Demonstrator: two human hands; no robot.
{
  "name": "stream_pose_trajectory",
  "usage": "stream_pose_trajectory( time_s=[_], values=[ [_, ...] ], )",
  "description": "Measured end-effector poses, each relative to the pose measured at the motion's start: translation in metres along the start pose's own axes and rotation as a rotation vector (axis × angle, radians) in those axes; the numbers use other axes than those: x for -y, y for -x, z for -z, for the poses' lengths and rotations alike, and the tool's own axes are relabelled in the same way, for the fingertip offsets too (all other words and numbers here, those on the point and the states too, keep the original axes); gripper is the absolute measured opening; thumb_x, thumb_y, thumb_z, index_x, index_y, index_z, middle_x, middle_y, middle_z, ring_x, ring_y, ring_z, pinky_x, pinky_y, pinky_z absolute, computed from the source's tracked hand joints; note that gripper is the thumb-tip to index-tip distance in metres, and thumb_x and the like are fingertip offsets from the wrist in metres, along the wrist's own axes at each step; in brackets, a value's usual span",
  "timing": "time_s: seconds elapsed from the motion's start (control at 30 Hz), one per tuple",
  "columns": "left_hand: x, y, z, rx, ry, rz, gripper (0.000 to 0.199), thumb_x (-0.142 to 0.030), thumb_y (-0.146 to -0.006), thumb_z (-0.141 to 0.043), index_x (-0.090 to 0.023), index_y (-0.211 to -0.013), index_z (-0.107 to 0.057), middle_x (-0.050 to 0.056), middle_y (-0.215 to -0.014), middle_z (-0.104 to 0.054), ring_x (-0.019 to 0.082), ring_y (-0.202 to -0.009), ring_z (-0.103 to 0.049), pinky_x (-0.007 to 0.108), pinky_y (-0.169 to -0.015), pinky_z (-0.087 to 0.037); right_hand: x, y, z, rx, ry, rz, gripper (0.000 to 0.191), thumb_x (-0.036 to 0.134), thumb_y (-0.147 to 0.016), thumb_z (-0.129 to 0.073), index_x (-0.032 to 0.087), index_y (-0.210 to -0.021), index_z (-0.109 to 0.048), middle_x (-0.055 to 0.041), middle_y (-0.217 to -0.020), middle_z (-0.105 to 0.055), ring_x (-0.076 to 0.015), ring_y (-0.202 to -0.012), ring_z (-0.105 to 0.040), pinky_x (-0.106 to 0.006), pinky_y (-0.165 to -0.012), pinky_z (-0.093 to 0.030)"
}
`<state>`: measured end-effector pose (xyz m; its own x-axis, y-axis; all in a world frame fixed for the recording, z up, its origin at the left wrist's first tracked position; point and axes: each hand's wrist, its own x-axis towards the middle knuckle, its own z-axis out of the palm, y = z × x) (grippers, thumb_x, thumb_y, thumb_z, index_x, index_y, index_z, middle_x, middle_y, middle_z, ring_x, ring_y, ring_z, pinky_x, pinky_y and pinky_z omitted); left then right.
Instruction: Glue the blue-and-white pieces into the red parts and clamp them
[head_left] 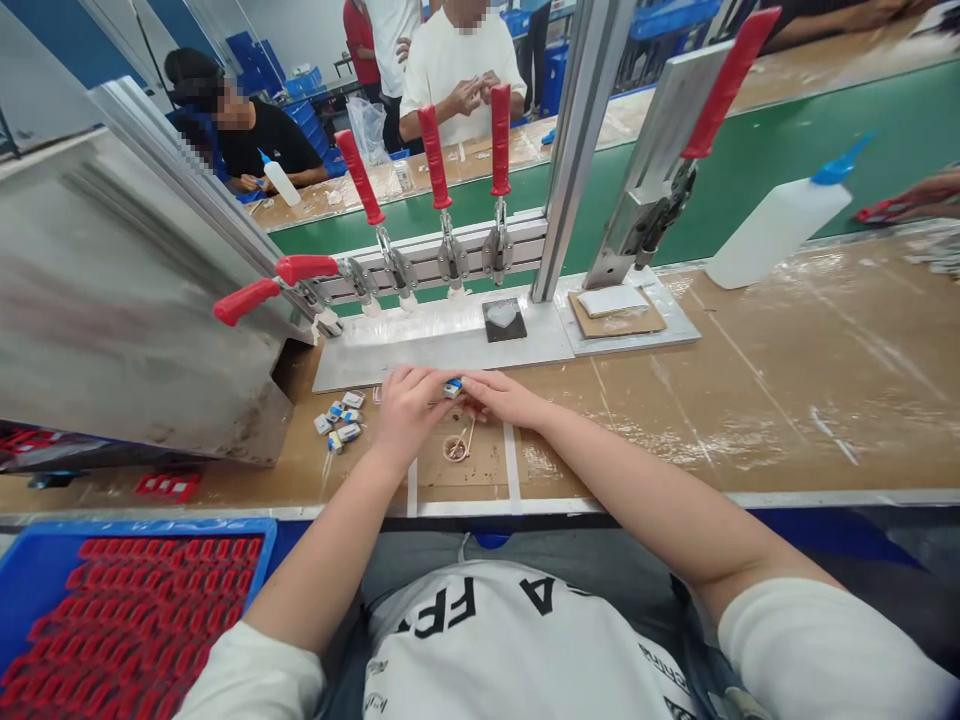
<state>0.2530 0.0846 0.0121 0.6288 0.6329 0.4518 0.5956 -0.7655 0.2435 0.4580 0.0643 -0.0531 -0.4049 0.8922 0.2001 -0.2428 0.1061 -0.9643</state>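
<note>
Over the near middle of the bench, my left hand [405, 405] pinches a small blue-and-white block [452, 387]. My right hand [506, 397] meets it from the other side, its fingers closed at the block; part of the grip is hidden. Just below the hands stands a small round dish [454, 449] with dark reddish contents and a thin stick [471, 436] leaning in it. Several similar white, blue and yellowish blocks [349, 433] lie loose to the left of my left hand.
Behind my hands runs a metal base [442, 350] with several red-handled toggle clamps [440, 160]. A blue tray [270, 530] of red parts sits lower left, below a metal housing [150, 300]. A white squeeze bottle [780, 230] stands right. People work across the green belt [750, 150].
</note>
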Motion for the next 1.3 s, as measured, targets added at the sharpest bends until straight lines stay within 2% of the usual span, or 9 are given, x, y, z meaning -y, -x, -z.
stream_pose_trajectory(
  time_s=[0.23, 0.33, 0.4, 0.5, 0.63, 0.8, 1.03, 1.13, 1.3],
  values=[
    [-0.003, -0.007, -0.004, 0.065, -0.129, -0.007, 0.016, -0.021, -0.096, -0.078, -0.021, -0.11, -0.072, 0.009, -0.106, -0.078, 0.031, -0.106, -0.064, 0.043, -0.091, -0.045, 0.0, 0.001, -0.002, -0.024, 0.024, -0.052, 0.052, 0.062, -0.099, -0.066, 0.022, -0.133, -0.063, 0.0042, -0.075, -0.06, -0.0122, -0.059, -0.053, -0.026, -0.055, -0.046],
    [-0.007, -0.008, -0.002, 0.093, -0.2, -0.044, 0.014, -0.026, -0.096, -0.077, -0.022, -0.11, -0.073, 0.01, -0.111, -0.075, 0.031, -0.107, -0.064, 0.043, -0.09, -0.045, 0.0, 0.002, -0.005, -0.149, 0.196, 0.085, 0.041, 0.052, -0.095, -0.075, 0.022, -0.123, -0.07, 0.0013, -0.084, -0.067, -0.0123, -0.066, -0.053, -0.026, -0.06, -0.046],
    [-0.004, -0.005, 0.004, 0.08, -0.204, -0.049, 0.027, -0.033, -0.096, -0.078, -0.024, -0.121, -0.072, 0.012, -0.122, -0.072, 0.032, -0.114, -0.064, 0.043, -0.094, -0.047, 0.0, 0.001, -0.004, -0.23, 0.216, 0.091, 0.035, 0.05, -0.094, -0.076, 0.022, -0.116, -0.073, 0.0019, -0.08, -0.066, -0.0117, -0.064, -0.052, -0.026, -0.059, -0.045],
    [0.014, 0.01, 0.019, 0.035, -0.211, 0.066, 0.046, -0.046, -0.096, -0.078, -0.025, -0.135, -0.066, 0.013, -0.13, -0.071, 0.034, -0.119, -0.063, 0.045, -0.101, -0.048, 0.001, -0.004, 0.004, -0.322, -0.071, 0.004, 0.043, 0.06, -0.095, -0.071, 0.022, -0.116, -0.071, 0.0041, -0.07, -0.059, -0.0115, -0.056, -0.051, -0.025, -0.05, -0.042],
    [0.044, 0.035, 0.028, 0.106, -0.348, 0.333, 0.044, -0.054, -0.095, -0.076, -0.022, -0.125, -0.071, 0.014, -0.121, -0.076, 0.038, -0.113, -0.064, 0.047, -0.095, -0.048, 0.006, -0.009, 0.019, -0.383, -0.487, 0.011, 0.048, 0.063, -0.086, -0.08, 0.023, -0.107, -0.064, 0.0002, -0.085, -0.067, -0.0118, -0.062, -0.057, -0.023, -0.047, -0.041],
    [0.06, 0.049, 0.017, 0.217, -0.369, 0.365, 0.037, -0.055, -0.095, -0.073, -0.022, -0.11, -0.076, 0.013, -0.108, -0.077, 0.036, -0.102, -0.064, 0.046, -0.089, -0.047, 0.01, -0.008, 0.024, -0.366, -0.543, 0.02, 0.05, 0.065, -0.084, -0.082, 0.023, -0.103, -0.062, -0.0025, -0.096, -0.074, -0.0102, -0.059, -0.055, -0.023, -0.046, -0.04],
    [0.047, 0.029, 0.008, 0.074, 0.021, 0.411, 0.03, -0.047, -0.091, -0.079, -0.023, -0.11, -0.078, 0.008, -0.103, -0.08, 0.029, -0.092, -0.068, 0.04, -0.086, -0.05, 0.011, -0.008, 0.024, -0.403, -0.431, 0.045, 0.06, 0.072, -0.081, -0.082, 0.023, -0.111, -0.066, -0.0075, -0.112, -0.079, -0.0087, -0.06, -0.057, -0.022, -0.047, -0.041],
    [0.029, 0.002, -0.004, 0.02, 0.334, 0.457, 0.037, -0.046, -0.084, -0.086, -0.024, -0.113, -0.079, 0.004, -0.097, -0.079, 0.023, -0.082, -0.066, 0.036, -0.082, -0.052, 0.012, -0.009, 0.032, -0.482, -0.401, 0.072, 0.061, 0.067, -0.076, -0.088, 0.024, -0.114, -0.067, -0.0057, -0.108, -0.078, -0.0103, -0.068, -0.059, -0.021, -0.05, -0.043],
    [0.012, -0.049, -0.042, -0.018, 0.709, 0.369, 0.04, -0.041, -0.079, -0.091, -0.022, -0.113, -0.08, 0.006, -0.105, -0.078, 0.02, -0.087, -0.067, 0.033, -0.081, -0.054, 0.013, -0.012, 0.053, -0.689, -0.323, 0.178, 0.064, 0.065, -0.067, -0.094, 0.026, -0.113, -0.073, -0.0005, -0.097, -0.069, -0.0124, -0.078, -0.058, -0.022, -0.055, -0.047]
  ],
)
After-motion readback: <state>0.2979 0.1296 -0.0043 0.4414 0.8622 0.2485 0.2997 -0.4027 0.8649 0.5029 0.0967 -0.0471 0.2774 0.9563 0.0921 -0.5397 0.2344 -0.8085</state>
